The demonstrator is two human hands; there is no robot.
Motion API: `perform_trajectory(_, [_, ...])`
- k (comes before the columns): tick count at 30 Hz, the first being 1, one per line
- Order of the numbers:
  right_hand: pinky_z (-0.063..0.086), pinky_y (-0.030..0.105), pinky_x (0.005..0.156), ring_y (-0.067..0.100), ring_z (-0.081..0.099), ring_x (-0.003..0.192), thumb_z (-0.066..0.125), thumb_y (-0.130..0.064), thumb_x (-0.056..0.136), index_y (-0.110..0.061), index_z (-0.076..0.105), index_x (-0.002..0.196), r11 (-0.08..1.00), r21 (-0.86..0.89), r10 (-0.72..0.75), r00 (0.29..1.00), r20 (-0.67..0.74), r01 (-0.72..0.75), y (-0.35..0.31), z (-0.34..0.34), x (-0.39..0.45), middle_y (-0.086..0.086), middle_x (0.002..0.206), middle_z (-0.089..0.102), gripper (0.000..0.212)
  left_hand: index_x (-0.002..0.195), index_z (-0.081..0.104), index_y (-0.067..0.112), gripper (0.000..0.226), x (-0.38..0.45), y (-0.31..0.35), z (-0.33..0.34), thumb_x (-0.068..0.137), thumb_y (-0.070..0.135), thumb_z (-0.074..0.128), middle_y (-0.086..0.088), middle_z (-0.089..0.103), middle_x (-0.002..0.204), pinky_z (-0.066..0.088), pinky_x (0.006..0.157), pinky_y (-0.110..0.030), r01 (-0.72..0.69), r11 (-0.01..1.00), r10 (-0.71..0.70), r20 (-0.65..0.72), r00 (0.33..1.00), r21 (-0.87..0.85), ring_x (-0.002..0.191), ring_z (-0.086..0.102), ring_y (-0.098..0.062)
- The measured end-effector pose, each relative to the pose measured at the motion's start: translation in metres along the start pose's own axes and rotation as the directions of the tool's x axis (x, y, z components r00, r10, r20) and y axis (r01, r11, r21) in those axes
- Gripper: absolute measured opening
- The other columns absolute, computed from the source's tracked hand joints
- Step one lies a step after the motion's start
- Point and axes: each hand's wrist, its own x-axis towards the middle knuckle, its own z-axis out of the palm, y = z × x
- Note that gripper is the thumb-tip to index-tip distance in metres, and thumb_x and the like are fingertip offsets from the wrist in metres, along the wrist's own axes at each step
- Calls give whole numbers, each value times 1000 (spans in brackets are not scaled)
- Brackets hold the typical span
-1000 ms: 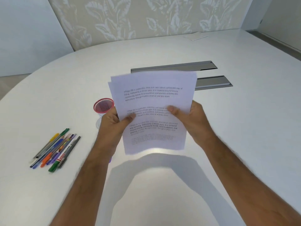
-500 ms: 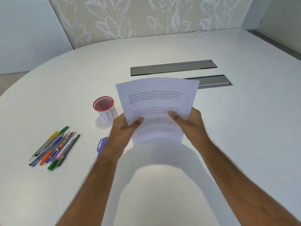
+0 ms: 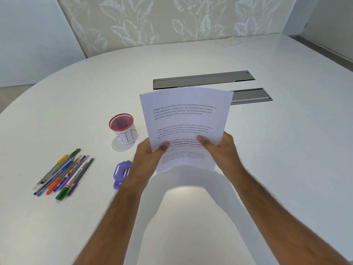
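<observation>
I hold a thin stack of white printed sheets (image 3: 186, 119) upright over the white table (image 3: 286, 150). My left hand (image 3: 148, 155) grips the stack's lower left edge with the thumb on the front. My right hand (image 3: 221, 150) grips the lower right edge the same way. The stack's bottom edge is at or just above the tabletop. Several paragraphs of black text face me.
A red mesh cup labelled BIN (image 3: 124, 131) stands left of the sheets. A purple stapler (image 3: 122, 174) lies by my left wrist. Several coloured pens (image 3: 63, 174) lie at the left. Two grey cable slots (image 3: 203, 79) sit behind the sheets. A white pad (image 3: 230, 42) lies far back.
The sheets have come down towards the table and their edges have lined up into one neat stack. The purple stapler, hidden before, shows beside my left wrist.
</observation>
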Motion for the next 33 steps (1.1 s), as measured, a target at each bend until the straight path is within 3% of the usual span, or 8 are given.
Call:
perform_trajectory(5, [62,23,76,13,80,97,83,-29,89,-32,78,109,992,111,-69,997,40,64,-12,-3,-1,-8,108,83,21,113,75,39,23,0,7,-2,90,41,76,9,81,110,62,81,-27,-66,997,67,11,998,-31,99,78,-16])
perform_trajectory(9, [63,30,81,9,79,94,82,-22,91,-30,76,106,1000,14,-21,999,27,21,3,-2,-7,-14,103,82,17,109,77,35,20,-6,-2,4,89,35,75,10,82,106,62,80,-30,3,1000,-3,0,1000,19,96,78,-13])
perform_trajectory(15, [60,19,79,8,78,97,81,-21,93,-23,75,115,998,11,-68,997,22,68,7,-7,-11,-11,107,82,24,113,74,38,27,-13,-6,7,86,43,73,20,80,105,57,66,-11,32,994,-31,-13,999,106,93,75,-3])
perform_trajectory(18, [61,28,82,10,78,96,80,-21,93,-19,75,117,1000,-19,-1,1000,2,1,11,-7,-11,-9,106,82,25,109,72,43,22,-16,-10,8,88,39,73,20,79,108,58,70,-13,46,995,-48,25,999,87,97,75,-4])
perform_trajectory(22, [57,16,78,4,77,94,79,-15,94,-15,74,117,996,-54,-64,998,9,64,5,-13,-8,-16,103,82,24,119,70,37,29,-14,-11,2,90,33,73,17,78,115,59,85,-26,19,997,-21,28,999,78,105,74,-10])
perform_trajectory(27, [58,15,77,-1,75,93,76,-29,94,-42,69,107,959,-213,-175,981,88,190,-25,-23,-3,-35,101,75,20,137,51,23,61,-6,15,-4,87,11,83,9,70,132,56,85,-16,-100,995,99,-133,986,2,116,71,-10])
perform_trajectory(31, [59,29,80,2,68,94,68,-37,99,-41,61,113,846,-442,-244,954,176,298,-46,-29,0,-46,97,66,16,151,32,31,93,-14,41,-15,79,25,91,37,47,139,44,113,-33,-266,952,298,-259,919,153,135,50,-1])
perform_trajectory(33, [56,29,74,-2,63,90,64,-37,102,-42,56,110,784,-513,-269,937,225,348,-55,-30,-1,-47,94,63,13,158,25,25,103,-20,53,-20,79,30,91,50,36,135,38,116,-31,-333,891,413,-248,876,309,136,41,6])
